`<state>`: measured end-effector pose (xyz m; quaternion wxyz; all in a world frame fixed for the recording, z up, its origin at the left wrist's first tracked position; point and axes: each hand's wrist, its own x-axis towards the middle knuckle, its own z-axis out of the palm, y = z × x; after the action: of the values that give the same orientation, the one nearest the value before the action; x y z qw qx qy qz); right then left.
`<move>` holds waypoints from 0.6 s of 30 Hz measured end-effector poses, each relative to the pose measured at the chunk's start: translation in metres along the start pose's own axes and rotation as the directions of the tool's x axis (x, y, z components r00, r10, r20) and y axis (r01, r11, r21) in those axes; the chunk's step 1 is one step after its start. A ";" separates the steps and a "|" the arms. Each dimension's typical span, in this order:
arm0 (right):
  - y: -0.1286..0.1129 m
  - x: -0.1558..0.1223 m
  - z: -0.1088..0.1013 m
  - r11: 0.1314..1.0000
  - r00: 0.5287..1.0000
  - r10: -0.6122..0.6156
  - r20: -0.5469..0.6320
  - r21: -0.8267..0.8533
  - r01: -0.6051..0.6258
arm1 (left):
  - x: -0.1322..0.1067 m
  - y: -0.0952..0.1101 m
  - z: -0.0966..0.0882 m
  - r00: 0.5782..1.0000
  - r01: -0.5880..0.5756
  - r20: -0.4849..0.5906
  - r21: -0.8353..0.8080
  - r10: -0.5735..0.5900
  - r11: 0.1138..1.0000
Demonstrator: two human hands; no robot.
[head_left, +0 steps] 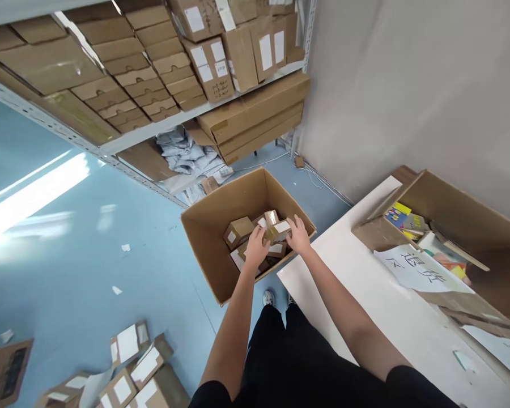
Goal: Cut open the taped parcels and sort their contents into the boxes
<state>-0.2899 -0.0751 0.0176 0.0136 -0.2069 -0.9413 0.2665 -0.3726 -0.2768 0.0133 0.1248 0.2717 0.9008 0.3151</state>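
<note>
Blue floor (153, 272) is littered. Between left hand (257, 248) and right hand (298, 237), fingers slightly spread, a brown, white-labelled carton (281, 228) is held.

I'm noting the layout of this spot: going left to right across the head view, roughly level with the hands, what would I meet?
Paper scrap → large carton's left side → left hand → small labelled box → right hand → open carton at far right.
</note>
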 end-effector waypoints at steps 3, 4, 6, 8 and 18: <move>0.008 0.030 0.022 0.999 0.997 0.013 0.079 -0.037 -0.010 | 0.018 -0.028 0.025 0.997 0.047 0.066 0.011 -0.048 0.999; 0.011 0.040 0.032 0.999 0.995 0.023 0.098 -0.048 -0.018 | 0.026 -0.039 0.036 0.993 0.065 0.095 0.015 -0.066 0.998; 0.021 0.059 0.052 0.997 0.991 0.046 0.124 -0.066 -0.038 | 0.045 -0.063 0.061 0.980 0.104 0.168 0.029 -0.108 0.994; 0.033 0.077 0.075 0.995 0.987 0.070 0.142 -0.080 -0.059 | 0.066 -0.087 0.090 0.957 0.129 0.256 0.053 -0.138 0.990; 0.099 0.129 0.180 0.975 0.953 0.200 0.227 -0.140 -0.171 | 0.148 -0.160 0.253 0.783 0.096 0.584 0.223 -0.212 0.970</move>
<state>-0.3948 -0.0372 -0.1980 -0.1377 -0.2612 -0.9265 0.2333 -0.4596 -0.1705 -0.2908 0.4054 0.2934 0.8578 0.1173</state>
